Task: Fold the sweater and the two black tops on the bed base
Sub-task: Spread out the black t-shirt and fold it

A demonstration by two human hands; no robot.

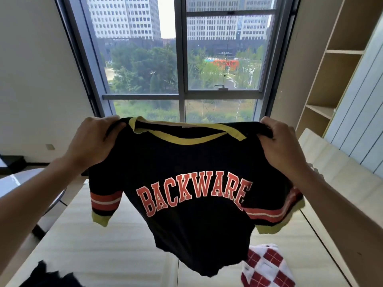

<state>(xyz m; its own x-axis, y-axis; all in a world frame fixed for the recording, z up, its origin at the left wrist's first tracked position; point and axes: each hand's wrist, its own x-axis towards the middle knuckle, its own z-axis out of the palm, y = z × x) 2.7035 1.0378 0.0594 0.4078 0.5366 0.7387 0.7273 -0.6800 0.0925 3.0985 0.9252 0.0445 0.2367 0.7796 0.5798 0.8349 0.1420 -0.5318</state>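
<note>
I hold a black top (192,162) up in the air in front of the window. It has a yellow collar, red striped sleeves with yellow cuffs and red "BACKWARE" lettering. My left hand (93,139) grips its left shoulder and my right hand (279,141) grips its right shoulder, so it hangs spread above the pale wooden bed base (107,245). A red and white checked sweater (267,268) lies crumpled on the base at the lower right, partly hidden by the top's hem. Another black top (47,275) lies at the lower left edge of the view.
A tall window (182,59) fills the wall ahead. Open wooden shelves (335,69) stand at the right beside a pale panelled wall. A round glass table (24,183) stands left of the bed base.
</note>
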